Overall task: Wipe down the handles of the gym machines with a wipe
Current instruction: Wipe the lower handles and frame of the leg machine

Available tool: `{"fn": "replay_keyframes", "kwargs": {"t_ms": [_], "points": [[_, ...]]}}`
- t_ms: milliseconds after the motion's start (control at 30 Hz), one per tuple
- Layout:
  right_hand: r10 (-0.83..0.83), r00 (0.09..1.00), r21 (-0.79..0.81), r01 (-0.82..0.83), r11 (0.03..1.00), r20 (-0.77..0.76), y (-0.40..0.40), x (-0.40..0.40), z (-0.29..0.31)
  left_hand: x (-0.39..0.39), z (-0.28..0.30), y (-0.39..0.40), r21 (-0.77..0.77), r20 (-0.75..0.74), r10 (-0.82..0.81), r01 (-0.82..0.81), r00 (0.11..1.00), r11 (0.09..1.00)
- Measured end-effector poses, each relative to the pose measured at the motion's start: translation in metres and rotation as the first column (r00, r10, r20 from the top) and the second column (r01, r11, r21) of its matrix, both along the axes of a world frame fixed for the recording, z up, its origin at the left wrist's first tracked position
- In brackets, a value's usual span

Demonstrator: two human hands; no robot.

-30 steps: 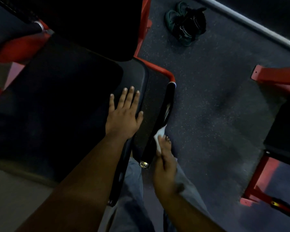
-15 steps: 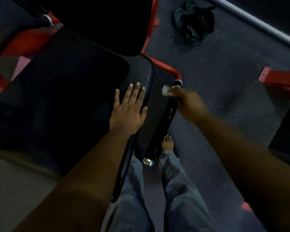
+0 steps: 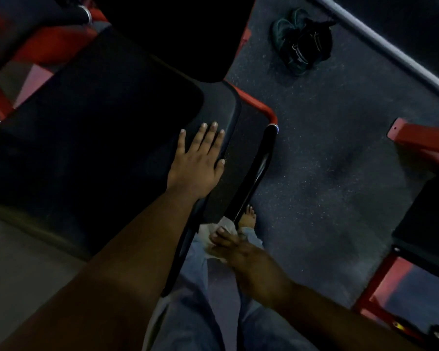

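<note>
— Where does the left hand (image 3: 197, 162) lie?

— It lies flat on the black seat pad (image 3: 99, 138) near the pad's right edge, palm down, fingers straight and slightly spread, thumb out to the right. It grasps nothing. The left forearm runs straight up to it from the lower left of the view.

— And the right hand (image 3: 241, 252)?

— It sits low in the view, at the near end of the black handle (image 3: 257, 173), with the forearm coming in from the lower right. Its fingers are curled round a crumpled white wipe (image 3: 217, 233), which bunches out past the fingertips. The wipe touches the handle's lower end; whether the fingers also close round the bar itself cannot be told, since the hand hides that end.

— How does the handle run?

— It slants from the hand up and to the right, just beside the seat pad, and meets a red frame tube (image 3: 254, 102) at a metal collar at its far end.

— What else shows?

— Below the hands are the person's grey trouser legs (image 3: 200, 320) and a bare foot (image 3: 249, 219) on the dark speckled floor (image 3: 327, 160). A dark pair of shoes (image 3: 302, 41) lies on the floor well beyond, and more red frame parts (image 3: 421, 138) stand at the right.
</note>
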State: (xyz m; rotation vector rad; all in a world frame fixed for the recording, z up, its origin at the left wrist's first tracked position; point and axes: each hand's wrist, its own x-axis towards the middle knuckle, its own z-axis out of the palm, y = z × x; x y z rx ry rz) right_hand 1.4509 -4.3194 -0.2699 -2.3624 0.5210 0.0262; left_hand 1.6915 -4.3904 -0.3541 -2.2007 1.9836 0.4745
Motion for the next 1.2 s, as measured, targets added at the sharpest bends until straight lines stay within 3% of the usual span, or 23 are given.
{"fn": "replay_keyframes", "kwargs": {"t_ms": [67, 167, 233, 300, 367, 433, 567, 700, 800, 867, 933, 1000, 1100, 1167, 1200], "points": [[-0.177, 0.982, 0.161, 0.164, 0.973, 0.067, -0.024, -0.012, 0.008, -0.001, 0.000, 0.000, 0.004, 0.005, -0.002, 0.002, 1.000, 1.000], [-0.450, 0.890, -0.055, 0.454, 0.889, 0.075, -0.109, -0.007, -0.002, 0.000, 0.000, 0.000, -0.005, 0.012, 0.000, 0.000, 1.000, 1.000], [-0.555, 0.829, -0.050, 0.553, 0.832, -0.071, -0.170, 0.010, -0.022, 0.000, 0.000, 0.001, -0.016, 0.010, -0.001, 0.001, 1.000, 1.000], [-0.557, 0.807, -0.007, 0.567, 0.823, -0.197, -0.214, 0.026, -0.050, 0.000, 0.000, 0.002, -0.020, 0.009, -0.002, 0.002, 1.000, 1.000], [-0.424, 0.847, 0.044, 0.461, 0.886, -0.320, -0.235, 0.040, -0.068, 0.000, 0.000, 0.001, -0.020, 0.013, -0.003, 0.003, 1.000, 1.000], [-0.443, 0.807, 0.122, 0.523, 0.844, -0.391, -0.235, 0.050, -0.070, -0.001, -0.001, 0.002, -0.020, 0.018, -0.002, 0.002, 1.000, 1.000], [-0.410, 0.860, 0.129, 0.464, 0.876, -0.303, -0.199, 0.047, -0.049, 0.000, 0.000, 0.002, -0.028, 0.015, -0.006, 0.007, 1.000, 1.000], [-0.266, 0.953, -0.011, 0.268, 0.963, -0.145, -0.106, 0.027, -0.038, -0.001, 0.001, 0.001, -0.002, 0.020, -0.007, 0.007, 1.000, 1.000], [-0.172, 0.980, 0.093, 0.181, 0.979, -0.104, -0.050, 0.020, -0.027, -0.001, 0.001, 0.001, -0.004, 0.024, -0.004, 0.004, 1.000, 1.000], [-0.237, 0.971, 0.247, 0.234, 0.940, -0.018, -0.056, 0.016, -0.019, -0.001, 0.001, 0.001, 0.003, 0.025, -0.011, 0.011, 1.000, 1.000], [-0.453, 0.889, 0.338, 0.410, 0.847, 0.058, -0.090, 0.013, -0.011, -0.001, 0.000, 0.001, 0.005, 0.017, -0.013, 0.013, 1.000, 1.000], [-0.651, 0.757, 0.262, 0.639, 0.723, -0.052, -0.150, 0.015, -0.012, -0.001, -0.001, 0.001, -0.013, 0.015, -0.007, 0.007, 1.000, 1.000], [-0.658, 0.713, 0.079, 0.690, 0.719, -0.243, -0.225, 0.022, -0.042, -0.001, -0.001, 0.002, -0.033, 0.012, 0.000, 0.000, 1.000, 0.999], [-0.595, 0.715, 0.104, 0.667, 0.738, -0.367, -0.227, 0.028, -0.058, -0.002, -0.001, 0.003, -0.044, 0.009, 0.001, -0.001, 1.000, 0.999], [-0.601, 0.725, 0.124, 0.667, 0.735, -0.337, -0.216, 0.030, -0.061, -0.001, -0.001, 0.003, -0.043, 0.010, -0.001, 0.001, 1.000, 0.999]]}}
